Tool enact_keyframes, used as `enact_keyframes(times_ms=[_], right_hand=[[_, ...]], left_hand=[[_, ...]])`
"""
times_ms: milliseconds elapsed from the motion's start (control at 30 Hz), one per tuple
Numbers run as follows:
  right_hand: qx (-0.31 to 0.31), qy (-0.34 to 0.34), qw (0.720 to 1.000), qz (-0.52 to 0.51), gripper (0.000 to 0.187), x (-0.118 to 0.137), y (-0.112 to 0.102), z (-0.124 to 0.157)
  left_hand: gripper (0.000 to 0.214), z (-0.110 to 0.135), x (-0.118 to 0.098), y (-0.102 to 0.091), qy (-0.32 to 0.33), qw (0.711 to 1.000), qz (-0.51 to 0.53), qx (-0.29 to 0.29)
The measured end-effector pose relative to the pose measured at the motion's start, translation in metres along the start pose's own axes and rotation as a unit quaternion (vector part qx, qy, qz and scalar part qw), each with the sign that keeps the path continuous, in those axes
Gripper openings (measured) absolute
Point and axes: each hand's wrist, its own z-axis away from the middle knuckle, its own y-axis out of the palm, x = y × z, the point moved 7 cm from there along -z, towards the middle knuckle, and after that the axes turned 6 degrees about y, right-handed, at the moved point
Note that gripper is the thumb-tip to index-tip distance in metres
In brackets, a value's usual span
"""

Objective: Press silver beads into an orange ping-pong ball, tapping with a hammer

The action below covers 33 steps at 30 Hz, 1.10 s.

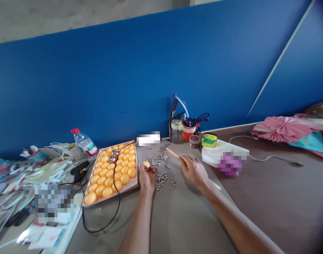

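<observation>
My left hand is closed around a small orange ball whose lower part looks silvery. In my right hand is a pale wooden stick, its tip pointing left over the table, above loose silver beads. More beads lie scattered between both hands. Left of my left hand stands a tray filled with rows of orange balls. Among them, two balls near the back are covered in silver. The fingertips of my left hand are partly hidden.
A black cable crosses the tray and loops over the table. Behind the beads stand a glass jar, a red cup with tools and a brown jar. A water bottle leans at the left; a white box lies right.
</observation>
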Motion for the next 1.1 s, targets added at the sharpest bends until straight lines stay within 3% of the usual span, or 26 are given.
enact_keyframes(times_ms=[133,300,433,633,767,833,900,967,1100], right_hand=[[0.015,0.069,0.996,0.051,0.020,-0.030,0.009,-0.007],[0.036,0.108,0.990,0.081,0.020,-0.045,0.021,-0.009],[0.054,0.111,0.987,0.101,0.020,-0.047,0.026,-0.011],[0.021,0.101,0.987,0.123,0.019,-0.042,0.022,-0.009],[0.002,0.061,0.997,0.039,0.026,-0.026,0.013,-0.006],[0.076,0.004,0.996,-0.055,0.028,-0.012,0.019,-0.003],[0.192,-0.051,0.971,-0.135,0.027,0.003,0.031,0.004],[0.272,-0.084,0.944,-0.166,0.025,0.015,0.039,0.013],[0.287,-0.119,0.940,-0.138,0.024,0.027,0.045,0.020]], left_hand=[[0.032,0.002,-0.002,0.003,0.008,1.000,0.006,0.010],[0.032,0.005,-0.006,0.006,0.012,1.000,0.003,0.018],[0.032,0.005,-0.008,0.006,0.013,1.000,0.012,0.020],[0.034,0.004,-0.008,0.003,0.013,1.000,0.005,0.006],[0.035,0.002,-0.007,0.002,0.024,1.000,0.004,0.007],[0.033,0.001,-0.006,0.002,0.025,1.000,-0.001,0.014],[0.032,0.001,-0.005,0.003,0.018,0.999,-0.005,0.026],[0.031,0.002,-0.004,0.005,0.009,1.000,-0.004,0.030],[0.021,0.006,-0.005,0.005,-0.016,1.000,0.008,0.005]])
